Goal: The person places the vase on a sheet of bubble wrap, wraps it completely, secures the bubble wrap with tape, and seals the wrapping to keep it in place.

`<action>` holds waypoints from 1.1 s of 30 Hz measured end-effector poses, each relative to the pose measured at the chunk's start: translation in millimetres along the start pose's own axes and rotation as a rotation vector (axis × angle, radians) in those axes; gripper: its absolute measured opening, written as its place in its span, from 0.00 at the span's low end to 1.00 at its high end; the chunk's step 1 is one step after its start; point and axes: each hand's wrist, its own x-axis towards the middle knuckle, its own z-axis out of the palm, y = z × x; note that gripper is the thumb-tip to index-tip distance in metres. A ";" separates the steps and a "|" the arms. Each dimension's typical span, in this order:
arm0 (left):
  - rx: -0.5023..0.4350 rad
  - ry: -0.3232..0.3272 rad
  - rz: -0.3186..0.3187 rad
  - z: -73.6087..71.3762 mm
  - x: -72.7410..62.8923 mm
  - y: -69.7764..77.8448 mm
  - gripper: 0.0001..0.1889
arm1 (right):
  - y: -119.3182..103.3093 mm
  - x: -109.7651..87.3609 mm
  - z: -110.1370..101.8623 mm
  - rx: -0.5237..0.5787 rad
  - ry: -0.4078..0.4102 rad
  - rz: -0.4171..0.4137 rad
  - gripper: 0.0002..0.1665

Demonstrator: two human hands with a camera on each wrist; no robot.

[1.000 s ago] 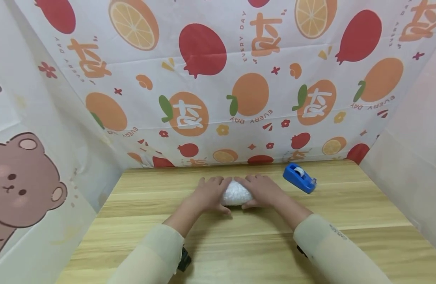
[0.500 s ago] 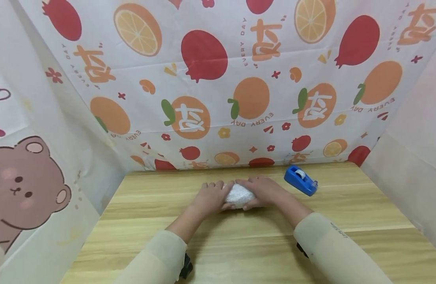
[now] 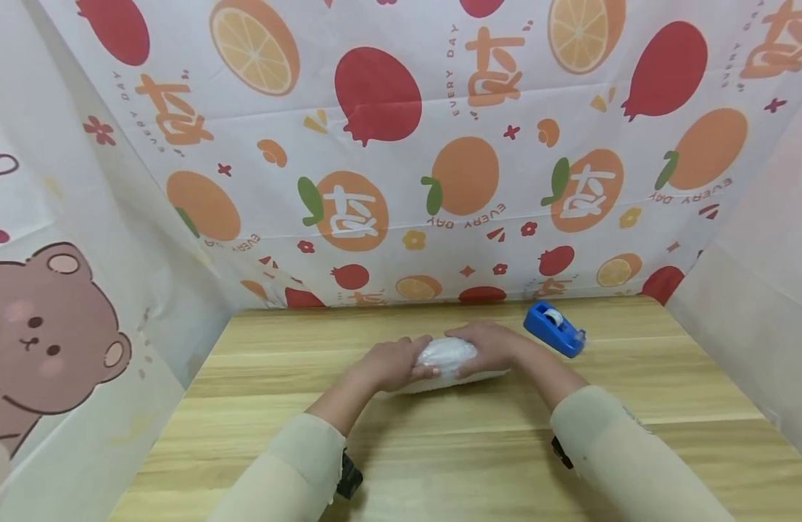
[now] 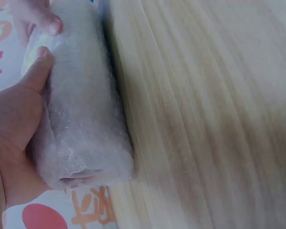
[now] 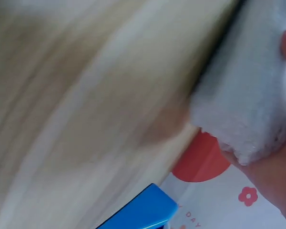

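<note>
A roll wrapped in clear bubble wrap point(image 3: 448, 351) lies crosswise near the back of the wooden table. My left hand point(image 3: 393, 364) grips its left half, thumb along the near side and fingers over the far side. From the right, my right hand point(image 3: 491, 348) holds it the same way, the two thumbs close together. In the left wrist view the bubble-wrapped roll point(image 4: 81, 100) shows a folded, tucked end, and what is inside is hidden. The right wrist view shows the other end of the roll point(image 5: 243, 95), with loose wrap edges there.
A blue tape dispenser point(image 3: 554, 328) with a roll of tape stands to the right of my right hand, near the table's back edge. Behind the wooden table point(image 3: 433, 464) hangs a fruit-print cloth point(image 3: 401, 167). Another cloth with a bear point(image 3: 48, 333) hangs at left.
The roll has turned in my hands, and more of its long near side now shows below both thumbs. My hands have shifted slightly right. The tape dispenser stays put.
</note>
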 end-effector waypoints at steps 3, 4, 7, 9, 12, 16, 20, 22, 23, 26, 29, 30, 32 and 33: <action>-0.034 -0.009 0.004 -2.1 0.7 -2.6 0.40 | 1.9 -1.2 6.9 -0.114 0.066 -0.015 0.52; -0.043 -0.006 0.005 -2.3 1.2 -3.4 0.40 | 2.5 -1.2 8.9 -0.150 0.090 -0.020 0.53; -0.052 0.010 0.008 -1.8 2.5 -6.2 0.39 | 4.5 -1.2 14.3 -0.223 0.154 -0.035 0.53; -0.057 0.027 0.008 -0.2 3.1 -8.0 0.38 | 5.9 -0.6 17.2 -0.249 0.186 -0.050 0.51; -0.040 0.074 0.016 3.8 4.0 -10.7 0.36 | 7.7 0.9 20.2 -0.276 0.219 -0.070 0.49; 0.063 0.211 0.066 10.8 4.3 -13.2 0.31 | 9.4 4.8 22.1 -0.283 0.249 -0.077 0.47; 0.220 0.385 0.161 19.3 1.6 -14.6 0.27 | 10.3 8.1 24.1 -0.259 0.250 -0.063 0.45; 0.262 0.464 0.207 22.8 -0.4 -15.2 0.25 | 10.1 9.0 25.3 -0.251 0.244 -0.059 0.45; 0.266 0.493 0.220 24.5 -1.2 -15.5 0.25 | 9.9 9.3 25.9 -0.252 0.240 -0.058 0.45; 0.263 0.520 0.236 28.1 -3.7 -16.6 0.24 | 9.3 9.3 26.7 -0.246 0.230 -0.063 0.44; 0.259 0.475 0.246 29.9 -6.4 -16.3 0.30 | 9.3 8.1 25.6 -0.254 0.220 -0.058 0.41; 0.259 0.460 0.254 29.9 -6.9 -15.7 0.33 | 9.5 7.3 24.9 -0.254 0.220 -0.055 0.40; 0.247 0.440 0.273 29.7 -7.0 -14.3 0.37 | 10.5 5.5 23.5 -0.268 0.219 -0.047 0.39; 0.241 0.442 0.286 29.5 -6.6 -13.5 0.38 | 11.2 4.5 23.1 -0.276 0.220 -0.049 0.39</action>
